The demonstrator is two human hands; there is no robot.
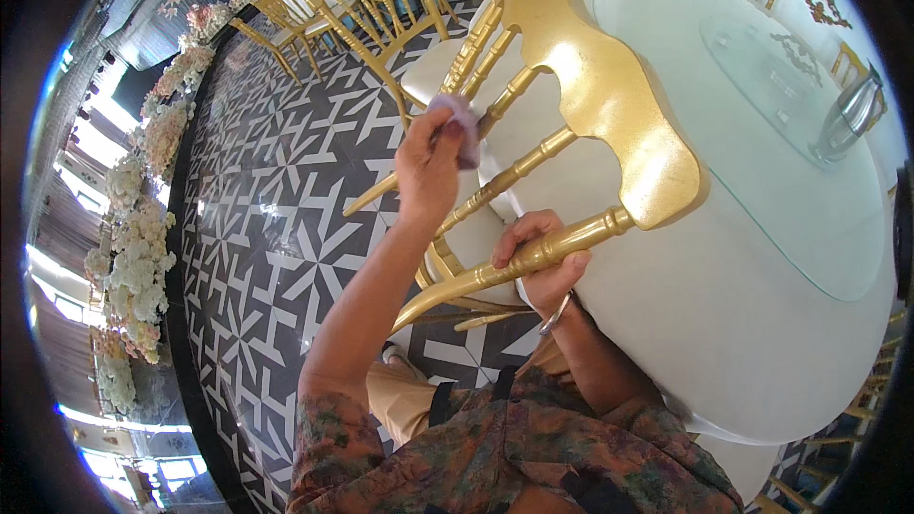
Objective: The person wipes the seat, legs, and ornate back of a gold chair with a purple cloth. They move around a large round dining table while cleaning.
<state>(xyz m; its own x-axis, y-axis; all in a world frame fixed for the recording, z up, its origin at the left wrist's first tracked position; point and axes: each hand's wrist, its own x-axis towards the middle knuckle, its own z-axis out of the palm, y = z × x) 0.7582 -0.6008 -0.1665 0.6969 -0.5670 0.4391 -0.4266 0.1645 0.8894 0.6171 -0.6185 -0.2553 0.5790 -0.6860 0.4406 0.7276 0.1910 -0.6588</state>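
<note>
A gold Napoleon-style banquet chair [596, 78] is tilted in front of me, its scalloped top rail at the upper right and its turned spindles slanting down to the left. My left hand [428, 171] holds a bunched lilac cloth [464, 132] against the back spindles. Lower down, my right hand [543, 257], with a bracelet at the wrist, grips the near side post [578, 239] of the chair back. The fingers wrap one side of the post and the thumb shows on the other. My left forearm and hand partly hide the lower spindles.
A round table with a white cover [721, 343] stands directly right of the chair. It carries a glass turntable [807, 228] and a metal pitcher [850, 114]. More gold chairs [378, 0] stand behind. Flower arrangements [143, 250] line the left side of the patterned tile floor [285, 228].
</note>
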